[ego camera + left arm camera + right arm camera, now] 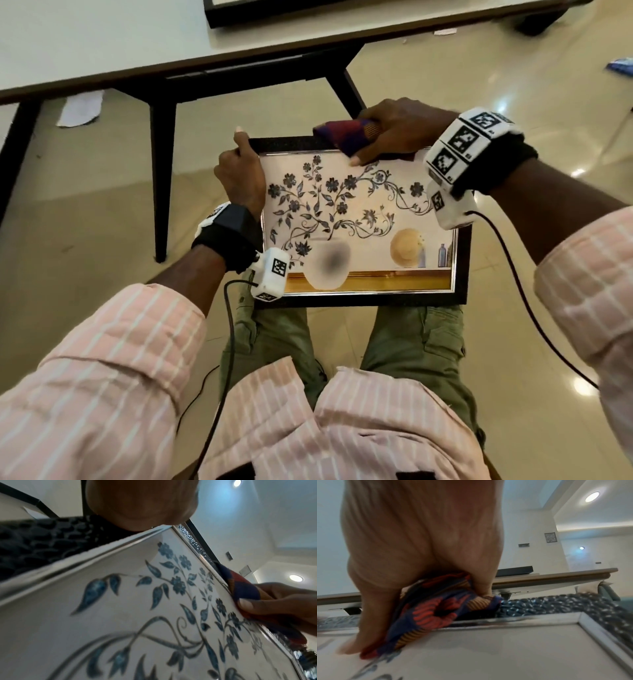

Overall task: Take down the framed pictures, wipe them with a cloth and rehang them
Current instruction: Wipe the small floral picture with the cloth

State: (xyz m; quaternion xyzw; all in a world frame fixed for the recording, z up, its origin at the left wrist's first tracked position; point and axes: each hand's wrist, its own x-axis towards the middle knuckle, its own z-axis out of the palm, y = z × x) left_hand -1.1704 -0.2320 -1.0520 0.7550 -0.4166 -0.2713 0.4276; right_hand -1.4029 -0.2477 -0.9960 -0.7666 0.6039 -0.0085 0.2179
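A framed picture (356, 219) of blue flowers, a pale vase and a straw hat, in a dark textured frame, rests tilted on my knees. My left hand (241, 171) grips its top left corner, thumb up over the frame edge. My right hand (394, 135) holds a folded red, blue and orange cloth (342, 135) against the frame's top edge, thumb on the glass. In the left wrist view the cloth (243, 586) lies on the frame's inner silver strip. In the right wrist view the cloth (436, 609) bunches under my fingers over the top rail of the frame (556, 607).
A white-topped table (102, 44) with dark legs stands just ahead of my knees. Another dark-framed picture (342, 10) lies on it at the far edge. Scraps of paper (80, 111) lie on the glossy tiled floor under it. Cables run from both wrist cameras.
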